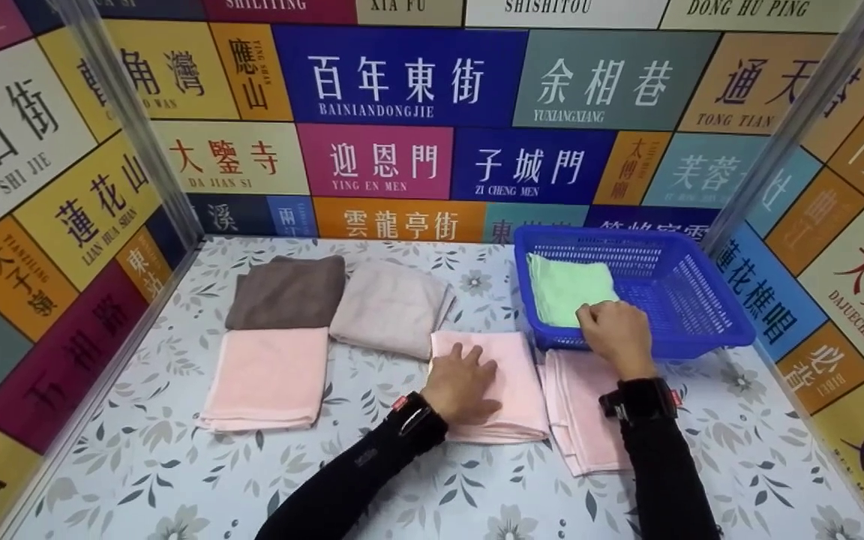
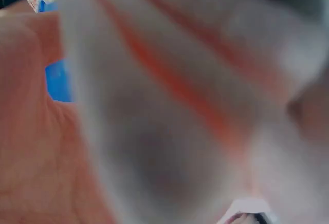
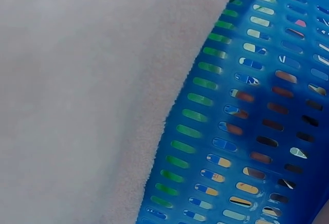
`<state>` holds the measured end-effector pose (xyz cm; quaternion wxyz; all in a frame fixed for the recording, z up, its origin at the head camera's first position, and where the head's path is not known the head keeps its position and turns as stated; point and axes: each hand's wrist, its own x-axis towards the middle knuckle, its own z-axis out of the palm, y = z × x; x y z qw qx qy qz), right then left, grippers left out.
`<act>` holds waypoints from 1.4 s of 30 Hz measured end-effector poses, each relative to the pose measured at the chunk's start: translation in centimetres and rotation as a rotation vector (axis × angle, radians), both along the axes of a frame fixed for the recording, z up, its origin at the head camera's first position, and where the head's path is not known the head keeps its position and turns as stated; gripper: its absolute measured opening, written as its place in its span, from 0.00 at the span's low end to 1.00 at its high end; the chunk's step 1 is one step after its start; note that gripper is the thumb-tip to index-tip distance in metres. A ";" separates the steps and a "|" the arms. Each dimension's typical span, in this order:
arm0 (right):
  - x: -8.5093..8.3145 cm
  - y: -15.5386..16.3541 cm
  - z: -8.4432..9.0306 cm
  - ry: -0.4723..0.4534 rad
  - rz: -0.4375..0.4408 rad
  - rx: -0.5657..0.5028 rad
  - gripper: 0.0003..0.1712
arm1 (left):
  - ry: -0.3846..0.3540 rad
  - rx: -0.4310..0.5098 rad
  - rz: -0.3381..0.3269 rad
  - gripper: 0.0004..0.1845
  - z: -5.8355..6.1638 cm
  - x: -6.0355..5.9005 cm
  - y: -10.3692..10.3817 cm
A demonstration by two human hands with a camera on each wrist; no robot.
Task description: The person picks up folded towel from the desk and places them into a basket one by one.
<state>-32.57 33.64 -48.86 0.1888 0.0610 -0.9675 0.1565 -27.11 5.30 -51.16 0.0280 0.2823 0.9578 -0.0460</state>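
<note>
with fingers [image 1: 472,357] of the left hand [image 1: 462,386] spread apart, rests on the middle pink cloth [image 1: 511,375]; probably placed so to steady or flatten the fold. with fingers of the right hand [image 1: 619,337] curled, positioned at the front rim of the basket [image 1: 694,345], near the green cloth [image 1: 563,289]; cannot tell from these views whether clamped on cloth or rim, or free. find the green cloth inside the basket, at the left end, likely set there to leave room alongside. find the others folded flat on the tabletop [image 1: 139,450], apparently laid out for easy reach. count: basket, one; green cloth, one; pink cloths, three, namely left pink cloth [image 1: 271,375], middle pink cloth and right pink cloth [image 1: 582,420]; brown cloth [image 1: 289,292], one; gray cloth [image 1: 387,307], one.
</note>
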 end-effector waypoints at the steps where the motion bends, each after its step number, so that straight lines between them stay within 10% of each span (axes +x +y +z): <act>1: 0.0 0.0 0.1 0.001 0.000 -0.003 0.31 | 0.004 -0.010 -0.012 0.38 0.0 0.4 -0.1; 13: 0.0 -0.3 0.2 0.056 0.015 0.008 0.31 | 0.002 0.028 -0.079 0.36 -0.4 3.1 -1.6; 23: 2.9 -2.7 3.7 0.060 0.031 0.003 0.11 | -0.173 0.380 -0.023 0.33 -0.6 0.2 -4.2; 32: 5.2 -7.0 5.0 -0.381 0.346 -0.046 0.18 | -0.149 0.317 0.225 0.58 0.2 0.9 -4.9; 42: 4.3 -9.5 0.2 -0.594 0.314 0.078 0.50 | -0.142 0.148 0.189 0.59 0.4 0.8 -4.1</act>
